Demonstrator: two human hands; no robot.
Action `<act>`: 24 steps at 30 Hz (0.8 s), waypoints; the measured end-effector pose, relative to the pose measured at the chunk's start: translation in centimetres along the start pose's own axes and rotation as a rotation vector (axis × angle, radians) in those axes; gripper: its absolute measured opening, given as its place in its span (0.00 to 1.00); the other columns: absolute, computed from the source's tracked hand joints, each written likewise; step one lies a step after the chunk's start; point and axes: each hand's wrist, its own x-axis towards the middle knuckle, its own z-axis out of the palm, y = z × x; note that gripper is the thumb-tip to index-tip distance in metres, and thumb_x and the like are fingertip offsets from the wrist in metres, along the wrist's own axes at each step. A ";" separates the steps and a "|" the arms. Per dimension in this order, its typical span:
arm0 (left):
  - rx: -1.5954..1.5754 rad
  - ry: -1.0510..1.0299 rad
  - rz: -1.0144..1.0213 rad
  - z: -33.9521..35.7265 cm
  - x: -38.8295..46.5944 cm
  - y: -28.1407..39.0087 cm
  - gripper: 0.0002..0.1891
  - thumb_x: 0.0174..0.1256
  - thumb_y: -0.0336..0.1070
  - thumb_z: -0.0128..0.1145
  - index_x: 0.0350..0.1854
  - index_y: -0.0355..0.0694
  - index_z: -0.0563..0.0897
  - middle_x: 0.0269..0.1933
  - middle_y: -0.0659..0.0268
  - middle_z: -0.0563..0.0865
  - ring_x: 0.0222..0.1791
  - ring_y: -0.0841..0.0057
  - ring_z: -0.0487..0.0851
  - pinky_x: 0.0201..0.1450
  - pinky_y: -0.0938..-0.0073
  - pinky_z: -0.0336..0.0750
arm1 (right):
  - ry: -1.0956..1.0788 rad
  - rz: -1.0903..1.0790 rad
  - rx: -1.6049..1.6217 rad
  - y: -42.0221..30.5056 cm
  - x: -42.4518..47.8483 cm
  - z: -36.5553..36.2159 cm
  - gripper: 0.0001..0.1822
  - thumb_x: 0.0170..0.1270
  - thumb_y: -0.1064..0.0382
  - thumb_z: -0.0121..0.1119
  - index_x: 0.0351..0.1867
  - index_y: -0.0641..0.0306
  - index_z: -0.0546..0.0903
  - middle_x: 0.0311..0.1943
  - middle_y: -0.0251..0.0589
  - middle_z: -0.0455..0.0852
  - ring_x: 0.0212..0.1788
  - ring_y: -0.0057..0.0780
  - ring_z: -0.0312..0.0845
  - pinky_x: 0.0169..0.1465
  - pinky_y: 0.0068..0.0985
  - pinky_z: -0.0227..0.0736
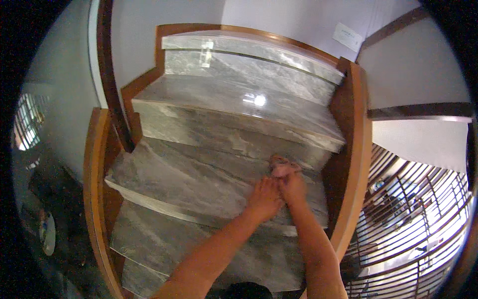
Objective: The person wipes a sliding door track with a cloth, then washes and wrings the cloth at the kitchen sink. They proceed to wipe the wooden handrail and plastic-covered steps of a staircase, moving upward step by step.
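My left hand point(266, 198) and my right hand point(293, 187) are close together over a grey marble-patterned stair tread point(186, 175), near its right side. A crumpled pinkish cloth point(284, 168) lies at the fingertips of both hands. The right hand is closed on it. Blur hides how the left fingers meet the cloth, and whether they grip it or only rest beside it. Behind the cloth rises the riser point(224, 134) of the step above.
Brown wooden stringers border the steps on the left point(95, 187) and right point(358, 157). A dark post point(110, 74) stands at the upper left. Dark slatted railings point(410, 209) show at the lower right. A white notice point(347, 36) hangs on the wall.
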 end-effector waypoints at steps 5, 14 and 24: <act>-0.067 -0.039 -0.030 0.5 0.7 5.3 0.34 0.67 0.51 0.48 0.69 0.31 0.60 0.68 0.49 0.65 0.68 0.53 0.62 0.71 0.54 0.52 | -0.494 0.234 -0.274 3.5 0.7 -7.9 0.24 0.54 0.43 0.60 0.45 0.57 0.82 0.47 0.54 0.82 0.46 0.49 0.82 0.41 0.40 0.79; -0.273 -0.050 0.191 -0.1 1.4 8.0 0.28 0.63 0.43 0.54 0.60 0.31 0.68 0.64 0.46 0.68 0.64 0.49 0.67 0.65 0.56 0.63 | -0.097 -0.180 0.137 9.0 -1.1 -5.3 0.20 0.60 0.53 0.55 0.52 0.59 0.79 0.54 0.51 0.77 0.60 0.53 0.67 0.62 0.44 0.63; -0.700 -0.003 0.291 -4.5 -0.4 10.5 0.16 0.63 0.27 0.49 0.53 0.34 0.73 0.57 0.47 0.73 0.56 0.49 0.73 0.58 0.56 0.70 | 0.117 -0.230 -0.055 5.0 -4.7 -15.5 0.13 0.54 0.62 0.58 0.42 0.58 0.80 0.45 0.47 0.78 0.48 0.46 0.72 0.46 0.41 0.73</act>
